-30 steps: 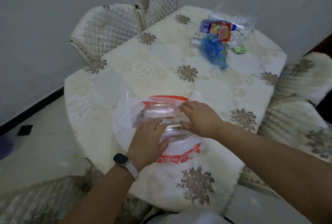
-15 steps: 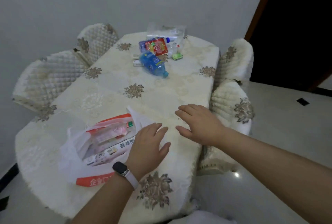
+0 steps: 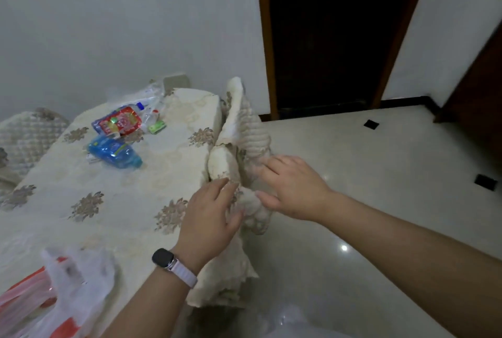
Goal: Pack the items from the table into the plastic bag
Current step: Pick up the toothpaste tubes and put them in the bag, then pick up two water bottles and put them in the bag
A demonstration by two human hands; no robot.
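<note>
Presently: plastic bag (image 3: 68, 291), near corner of desk (image 3: 130, 202), partly filled, contents blurred. Unpacked, far end: blue bottle (image 3: 114, 152), red-labelled bottle (image 3: 118, 122), small green item (image 3: 157, 127), clear packets. Left hand (image 3: 210, 218) and right hand (image 3: 292, 188) spread wide, empty. Judged part done.

Counter (image 3: 116, 202) under matt embroidered cloth with floral motifs, thin crinkled white-and-red plastic bag (image 3: 68, 291), glossy blue plastic pouch (image 3: 114, 151), shiny red foil packet (image 3: 121, 122), quilted fabric chair covers (image 3: 244, 131), polished reflective floor tiles (image 3: 380, 174), wooden door frame (image 3: 264, 39)
</note>
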